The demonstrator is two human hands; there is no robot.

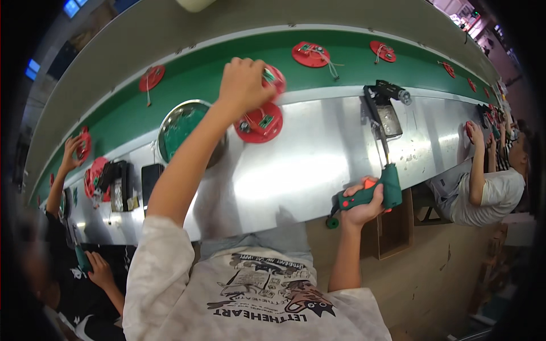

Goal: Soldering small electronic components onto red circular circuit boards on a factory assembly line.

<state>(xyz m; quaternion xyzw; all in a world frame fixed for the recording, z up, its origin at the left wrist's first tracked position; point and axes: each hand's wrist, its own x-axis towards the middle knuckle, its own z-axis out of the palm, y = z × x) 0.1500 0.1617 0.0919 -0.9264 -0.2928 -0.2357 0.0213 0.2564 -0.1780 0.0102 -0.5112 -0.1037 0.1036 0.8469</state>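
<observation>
My left hand (244,82) reaches over the green belt with its fingers curled at the edge of a red round plate (277,78) that carries a small green circuit board. Slight blur covers the fingertips. Just nearer, on the metal bench, lies a second red round plate (263,128) with a green board and wires. My right hand (367,206) is wrapped round the handle of a green soldering gun (391,187) with an orange trigger. Its long tip points away toward a black soldering stand (372,108) beside a metal tray (389,120).
A round metal bowl (165,133), partly behind my left forearm, and a black phone (149,181) are on the metal bench (307,193). More red plates ride the green belt (205,65). Co-workers sit at left (74,284) and right (489,187). An open box (396,230) stands below the bench.
</observation>
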